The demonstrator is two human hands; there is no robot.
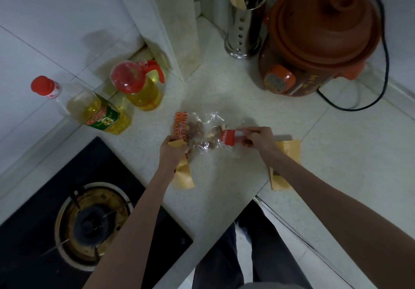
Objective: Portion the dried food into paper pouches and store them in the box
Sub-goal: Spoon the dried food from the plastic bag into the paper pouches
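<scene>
left hand (174, 151): pinches tan paper pouch (183, 173) on table (224, 176)
right hand (258, 138): grips clear plastic bag of dried food (202, 136) by red end
step: likely opening bag
next: pour portion into pouch

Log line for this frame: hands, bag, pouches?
left hand: holds paper pouch | right hand: pinches clear food bag | spare pouches: on counter | box: unseen

no text can be read for certain. the oil bottle (98, 114) carries a red and green label with blurred characters; the bag's red strip (228, 138) shows white characters, too small to make out; the cooker's orange panel (277, 82) is illegible.
</scene>
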